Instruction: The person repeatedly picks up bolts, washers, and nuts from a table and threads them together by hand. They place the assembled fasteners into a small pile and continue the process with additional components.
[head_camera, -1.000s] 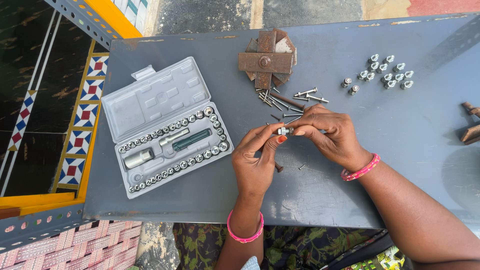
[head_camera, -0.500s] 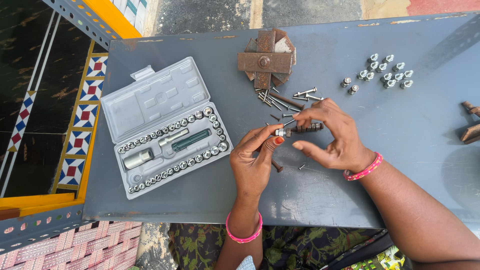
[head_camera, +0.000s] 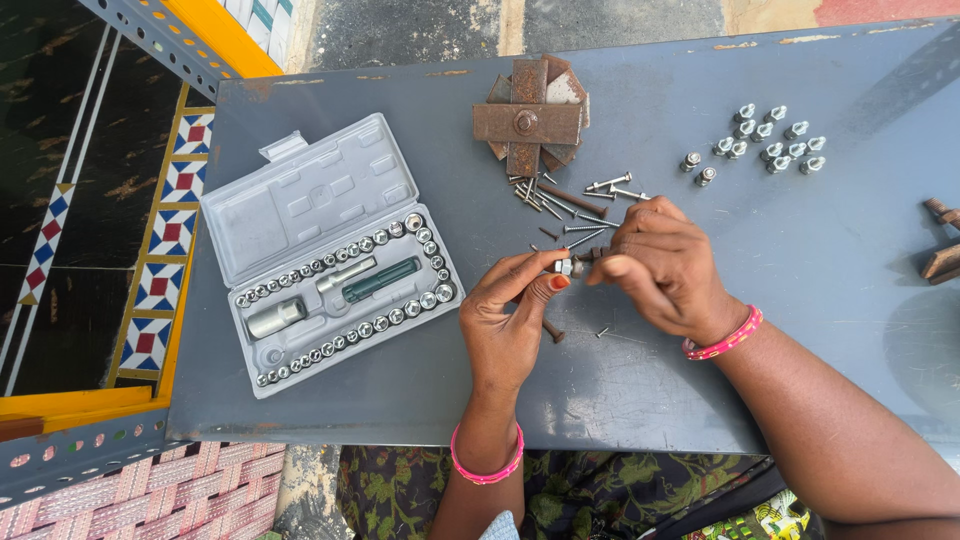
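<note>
Grey metal table (head_camera: 700, 400) — open socket-set case (head_camera: 330, 255), rusty brackets (head_camera: 528, 122), loose screws (head_camera: 575, 200), nuts (head_camera: 770, 140).

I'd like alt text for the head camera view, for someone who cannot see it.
Two hands, left hand and right hand, pinch a small nut and bolt between them above a grey table. An open socket set lies to their left; loose bolts, rusty brackets and nuts lie beyond.

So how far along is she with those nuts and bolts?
Already done, it seems: one stack of rusty plates sits bolted through its middle. In hand: the left hand and right hand hold a bolt with a nut between the fingertips. Left: loose screws and bolts and a cluster of nuts lie unused on the grey table.
</note>
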